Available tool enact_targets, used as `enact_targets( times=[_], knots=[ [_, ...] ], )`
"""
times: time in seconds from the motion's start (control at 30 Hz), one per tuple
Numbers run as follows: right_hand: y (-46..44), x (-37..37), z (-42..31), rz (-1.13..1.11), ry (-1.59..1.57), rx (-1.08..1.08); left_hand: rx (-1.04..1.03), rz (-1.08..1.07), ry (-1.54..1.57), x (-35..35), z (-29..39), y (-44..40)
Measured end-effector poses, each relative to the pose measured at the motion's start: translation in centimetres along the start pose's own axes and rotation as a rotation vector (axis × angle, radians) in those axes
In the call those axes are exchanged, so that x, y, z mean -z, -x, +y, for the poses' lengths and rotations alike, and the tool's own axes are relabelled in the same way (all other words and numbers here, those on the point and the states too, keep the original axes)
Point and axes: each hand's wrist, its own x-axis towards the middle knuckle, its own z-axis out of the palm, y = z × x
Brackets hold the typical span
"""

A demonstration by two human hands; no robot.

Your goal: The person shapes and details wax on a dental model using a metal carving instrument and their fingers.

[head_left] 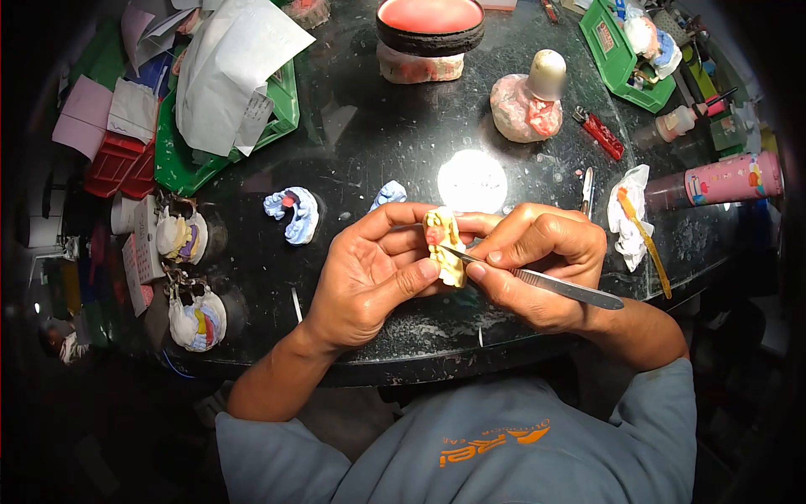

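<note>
My left hand (369, 273) is closed around a small yellow dental model (452, 260), gripping it between thumb and fingers. A pinkish-red patch (435, 237) shows on the model's left side. In a pen grip, my right hand (546, 260) holds a slim metal scalpel (567, 288) with a ribbed handle. Its narrow dark tip meets the model near the pink patch, though exact contact is hard to tell. The right hand's fingertips are close beside the model. Just behind my left hand lies a blue dental cast piece (388, 195), partly hidden.
A blue arch-shaped cast (291, 215) and two mounted casts (180, 238) (198, 322) stand to the left. Green trays (189, 172) (606, 38) sit at both back corners. A red wax dish (430, 18), a lighter (599, 133), another knife (587, 191) and crumpled tissue (628, 231) surround the work spot.
</note>
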Motion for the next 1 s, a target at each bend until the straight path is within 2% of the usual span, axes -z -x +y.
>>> enact_targets(
  times=[0.03, 0.23, 0.33, 0.43, 0.63, 0.83, 1.0],
  knots=[
    [-0.01, -0.18, -0.04, 0.036, -0.007, -0.008, 0.003, -0.001, 0.002, 0.12, -0.09, 0.01],
    [-0.08, 0.43, -0.15, -0.087, 0.021, 0.024, 0.006, -0.008, 0.077, 0.01, 0.02, -0.12],
    [0.1, 0.53, -0.12, -0.069, 0.008, -0.001, -0.022, -0.013, 0.059, 0.11, -0.24, -0.22],
    [0.11, -0.26, -0.15, 0.096, -0.047, -0.046, -0.035, -0.007, 0.037, 0.03, -0.37, -0.31],
    [0.07, -0.24, 0.05, 0.107, 0.037, -0.041, -0.022, 0.0, -0.002, -0.12, -0.06, -0.28],
    [-0.29, -0.11, -0.09, -0.025, 0.097, 0.089, -0.009, 0.023, -0.004, 0.06, -0.17, -0.24],
    [-0.26, -0.07, -0.05, -0.009, 0.088, 0.089, 0.017, 0.034, 0.048, -0.35, 0.31, -0.2]
  ],
)
